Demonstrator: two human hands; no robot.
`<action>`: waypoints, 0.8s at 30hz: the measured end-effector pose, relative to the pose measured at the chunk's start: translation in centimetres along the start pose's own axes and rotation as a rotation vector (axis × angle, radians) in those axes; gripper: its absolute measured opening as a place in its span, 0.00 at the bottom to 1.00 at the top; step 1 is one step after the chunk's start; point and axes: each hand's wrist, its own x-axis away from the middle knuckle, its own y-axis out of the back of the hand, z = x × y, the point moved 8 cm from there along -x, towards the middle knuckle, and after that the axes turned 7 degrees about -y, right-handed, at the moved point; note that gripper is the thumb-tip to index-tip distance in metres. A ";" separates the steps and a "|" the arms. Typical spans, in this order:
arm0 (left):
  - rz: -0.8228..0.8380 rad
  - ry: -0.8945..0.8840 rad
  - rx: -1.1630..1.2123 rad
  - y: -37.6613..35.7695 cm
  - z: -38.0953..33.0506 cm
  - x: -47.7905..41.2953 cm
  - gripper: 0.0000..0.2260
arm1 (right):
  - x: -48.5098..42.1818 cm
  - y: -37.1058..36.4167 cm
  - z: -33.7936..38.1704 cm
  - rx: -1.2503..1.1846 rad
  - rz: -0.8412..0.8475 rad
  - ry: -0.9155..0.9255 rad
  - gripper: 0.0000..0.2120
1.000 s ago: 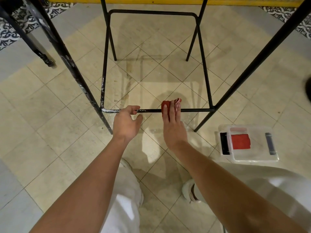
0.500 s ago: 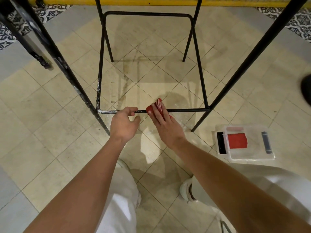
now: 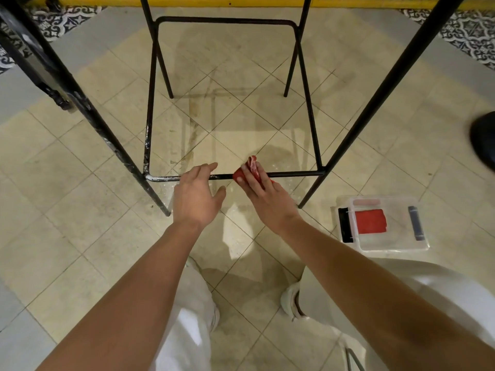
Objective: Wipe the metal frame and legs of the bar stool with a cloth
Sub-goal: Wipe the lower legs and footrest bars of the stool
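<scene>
The bar stool's black metal frame (image 3: 292,173) stands over the tiled floor, its footrest ring forming a square between slanted legs (image 3: 375,103). The front bar's left corner (image 3: 160,178) carries white specks. My right hand (image 3: 265,199) pinches a red cloth (image 3: 250,167) around the middle of the front bar, thumb below and fingers on top. Just to its left, my left hand (image 3: 198,194) hovers at the same bar with fingers straightened and thumb spread, gripping nothing.
A clear plastic box (image 3: 396,245) holding another red cloth (image 3: 371,222) sits on the floor at the right. Another black furniture leg (image 3: 53,95) stands at the far left, a dark object (image 3: 484,137) at the right edge. My knees and shoes are below.
My left hand has let go of the front bar and opened its fingers. My right hand slid the cloth left along the bar, then held near the middle.
</scene>
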 end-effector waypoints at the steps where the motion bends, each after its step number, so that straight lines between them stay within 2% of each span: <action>1: 0.006 -0.030 -0.023 -0.3 -0.4 -0.1 0.23 | 0.5 -0.2 -1.1 -0.019 0.002 -0.035 0.32; 6: -0.002 -0.110 -0.014 -1.2 -1.7 -0.1 0.22 | 3.3 -1.9 -6.9 -0.230 0.020 -0.418 0.34; 9: -0.006 -0.097 0.007 -1.3 -2.1 -0.2 0.22 | 3.0 -2.2 -7.8 -0.295 0.040 -0.530 0.34; 13: 0.021 -0.080 0.001 -1.5 -2.3 -0.3 0.22 | 1.8 -1.6 -6.9 -0.306 0.039 -0.333 0.37; 14: 0.022 -0.073 0.004 -1.4 -2.2 -0.3 0.21 | 1.8 -1.7 -7.4 -0.328 0.040 -0.332 0.37; 18: 0.010 -0.033 0.020 -0.9 -1.6 -0.1 0.21 | 2.4 -2.3 -8.8 -0.364 0.014 -0.548 0.36; 19: 0.003 -0.023 0.024 -0.7 -1.4 0.0 0.21 | 2.1 -2.5 -8.2 -0.358 0.023 -0.555 0.36; 24: -0.018 0.123 -0.005 1.3 1.0 0.6 0.23 | -0.6 -1.7 -2.6 -0.354 -0.017 -0.229 0.40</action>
